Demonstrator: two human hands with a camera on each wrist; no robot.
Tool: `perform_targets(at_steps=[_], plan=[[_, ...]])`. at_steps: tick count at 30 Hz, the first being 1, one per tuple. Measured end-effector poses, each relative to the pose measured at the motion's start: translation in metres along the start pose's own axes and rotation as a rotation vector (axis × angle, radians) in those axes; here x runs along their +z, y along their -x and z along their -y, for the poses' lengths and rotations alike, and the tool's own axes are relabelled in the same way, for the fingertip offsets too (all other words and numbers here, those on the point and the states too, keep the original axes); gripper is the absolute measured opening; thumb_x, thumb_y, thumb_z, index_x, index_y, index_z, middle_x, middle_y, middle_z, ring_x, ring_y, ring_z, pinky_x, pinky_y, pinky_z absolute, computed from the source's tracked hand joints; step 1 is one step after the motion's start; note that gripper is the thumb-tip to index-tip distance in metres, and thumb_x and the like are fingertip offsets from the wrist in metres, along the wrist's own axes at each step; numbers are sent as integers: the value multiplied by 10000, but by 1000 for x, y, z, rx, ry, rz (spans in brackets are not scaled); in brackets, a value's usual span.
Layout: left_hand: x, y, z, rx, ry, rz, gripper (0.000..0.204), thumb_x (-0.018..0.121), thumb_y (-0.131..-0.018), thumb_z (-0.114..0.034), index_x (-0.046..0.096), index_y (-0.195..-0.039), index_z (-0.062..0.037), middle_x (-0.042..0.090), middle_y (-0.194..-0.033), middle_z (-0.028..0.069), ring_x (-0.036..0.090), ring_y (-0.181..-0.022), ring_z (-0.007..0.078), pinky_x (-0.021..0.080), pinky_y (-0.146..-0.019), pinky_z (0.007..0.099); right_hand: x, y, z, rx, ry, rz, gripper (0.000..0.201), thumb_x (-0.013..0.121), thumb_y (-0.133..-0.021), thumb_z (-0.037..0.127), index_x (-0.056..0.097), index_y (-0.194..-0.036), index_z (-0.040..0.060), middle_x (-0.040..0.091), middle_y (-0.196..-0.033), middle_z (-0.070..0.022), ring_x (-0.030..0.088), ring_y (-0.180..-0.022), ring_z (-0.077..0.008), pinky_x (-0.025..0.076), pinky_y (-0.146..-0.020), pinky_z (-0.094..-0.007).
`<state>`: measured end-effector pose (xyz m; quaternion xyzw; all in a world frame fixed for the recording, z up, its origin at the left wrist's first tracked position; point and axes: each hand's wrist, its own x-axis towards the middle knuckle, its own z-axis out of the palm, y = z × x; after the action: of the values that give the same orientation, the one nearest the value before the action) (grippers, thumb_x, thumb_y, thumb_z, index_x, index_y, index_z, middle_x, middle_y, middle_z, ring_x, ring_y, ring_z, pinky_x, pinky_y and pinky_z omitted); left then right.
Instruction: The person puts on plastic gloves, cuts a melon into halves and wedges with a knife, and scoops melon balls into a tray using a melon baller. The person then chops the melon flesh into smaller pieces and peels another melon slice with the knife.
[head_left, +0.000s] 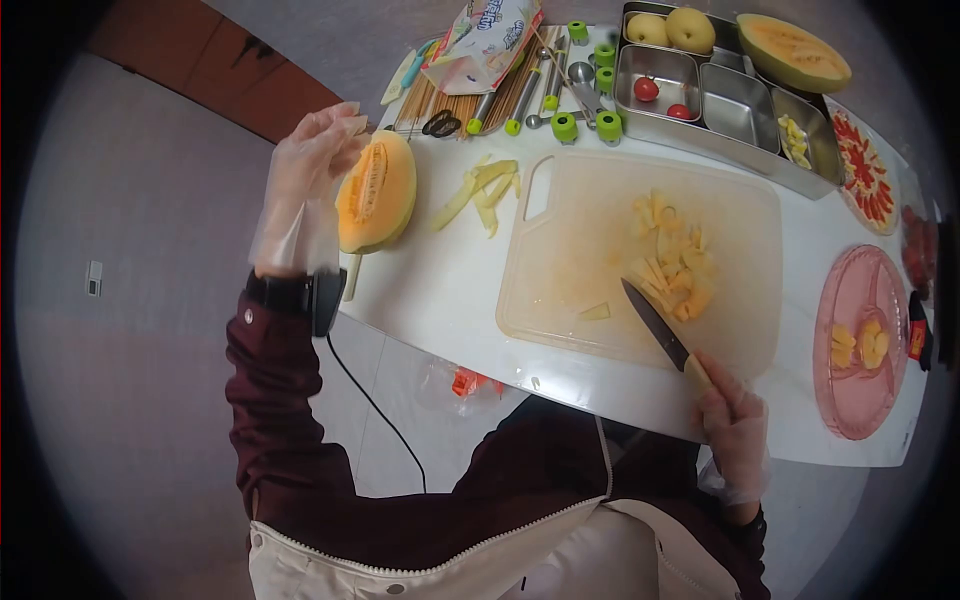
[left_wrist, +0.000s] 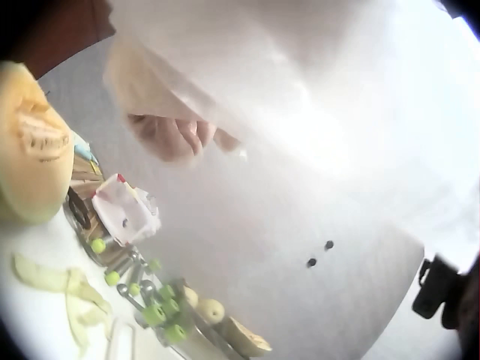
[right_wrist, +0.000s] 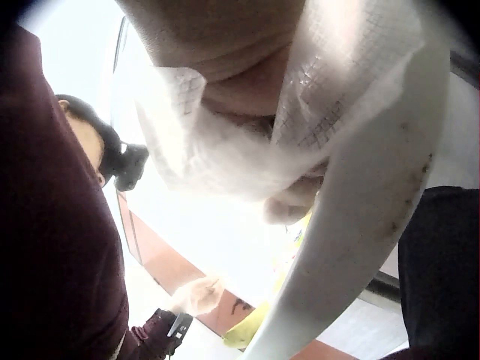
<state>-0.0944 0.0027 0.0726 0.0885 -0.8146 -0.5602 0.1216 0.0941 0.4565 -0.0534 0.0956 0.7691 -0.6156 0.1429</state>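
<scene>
My right hand (head_left: 735, 420), in a clear plastic glove, grips the light handle of a knife (head_left: 655, 325) at the board's near edge. The dark blade lies over the cutting board (head_left: 570, 230), its tip beside a heap of cut yellow-orange fruit pieces (head_left: 680, 260). At the left, my gloved left hand (head_left: 310, 170) is raised by the cut melon half (head_left: 378, 190), with loosely bent fingers and nothing visible in them. In the left wrist view the glove covers most of that hand, and its bent fingertips (left_wrist: 184, 139) show below the plastic.
Peel strips (head_left: 485, 195) lie left of the board. Behind stand skewers, green-ended tools (head_left: 565, 125), a white packet (head_left: 485, 45) and a steel container (head_left: 700, 95) with tomatoes and round yellow fruit. A pink divided plate (head_left: 865, 400) holds yellow pieces; another melon piece (head_left: 795, 50) sits behind.
</scene>
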Motion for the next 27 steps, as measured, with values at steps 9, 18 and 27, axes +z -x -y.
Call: perform_targets(at_steps=[9,18,27], plan=[[30,33,4,-101,12,32,326,693,-993,-217,674,-1235,2,707,-1062,41,645,-857,88,462,-747,220,-6,0,7,-7,-13,30,446,560,-969,-6,664,-1401,42,641,-813,-12,577,-695,-85,515,-682,-255],[70,147,65,702,-773,-90,536,601,-1035,-72,426,-1526,51,542,-1492,223,555,-1369,323,421,-1161,426,-2,-1,-2,1,27,2,426,536,-1023,78,658,-1431,95,563,-769,50,473,-673,-34,393,-601,-202],[128,203,85,750,-988,238,1025,448,-1024,-657,75,-1647,66,77,-1697,342,53,-1549,590,100,-1242,645,5,1,-8,-39,24,-63,401,542,-1041,80,657,-1425,69,573,-802,49,467,-691,-22,356,-591,-182]])
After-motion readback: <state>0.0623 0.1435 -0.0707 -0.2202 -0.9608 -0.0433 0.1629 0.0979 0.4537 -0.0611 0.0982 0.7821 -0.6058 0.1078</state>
